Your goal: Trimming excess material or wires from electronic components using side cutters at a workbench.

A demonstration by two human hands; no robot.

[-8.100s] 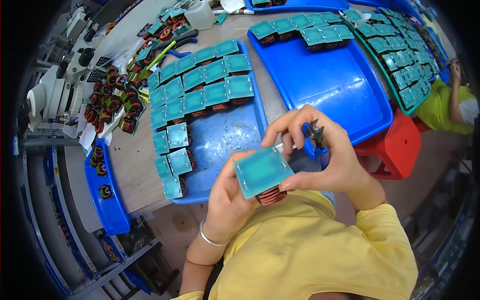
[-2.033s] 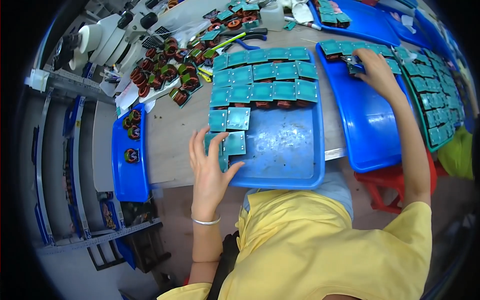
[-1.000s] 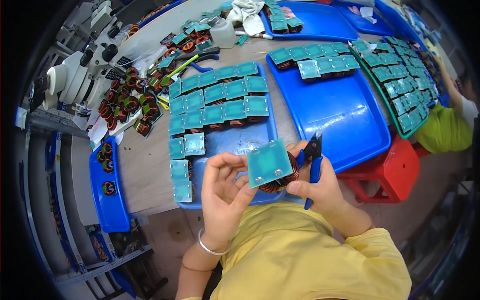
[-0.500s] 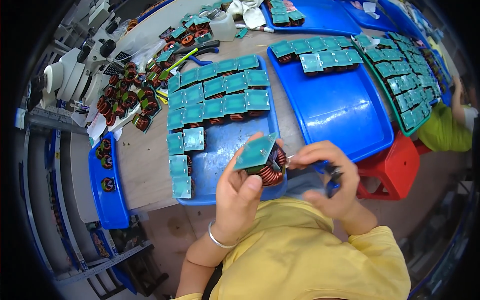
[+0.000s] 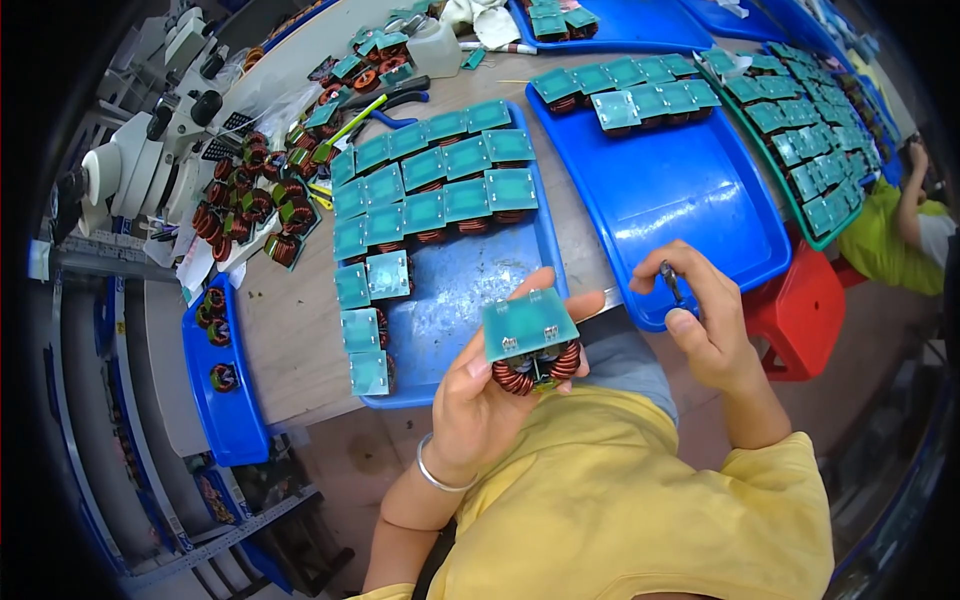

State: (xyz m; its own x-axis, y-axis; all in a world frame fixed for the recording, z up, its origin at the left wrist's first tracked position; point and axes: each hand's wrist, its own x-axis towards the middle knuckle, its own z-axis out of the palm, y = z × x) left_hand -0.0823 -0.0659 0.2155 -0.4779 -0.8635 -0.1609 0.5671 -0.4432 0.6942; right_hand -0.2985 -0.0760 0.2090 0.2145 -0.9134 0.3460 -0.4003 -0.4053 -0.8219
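My left hand is closed round a green circuit board held above my lap. Copper-wound ring coils hang under the board, and pins stand on its near edge. Apart from it, to the right, my right hand has its fingers curled round a small dark hand tool; its exact kind is partly hidden. Behind my left hand, a blue tray carries rows of similar boards, coils downward. Further boards line this tray's left side.
A second blue tray holds boards at its far end; a packed green tray lies beyond it. Loose coils, pliers and a microscope are at the left. A red stool and another person are at right.
My right hand has drawn away to the right from the coils with the tool. My left hand has turned the board, bringing its pinned edge and both coils toward me.
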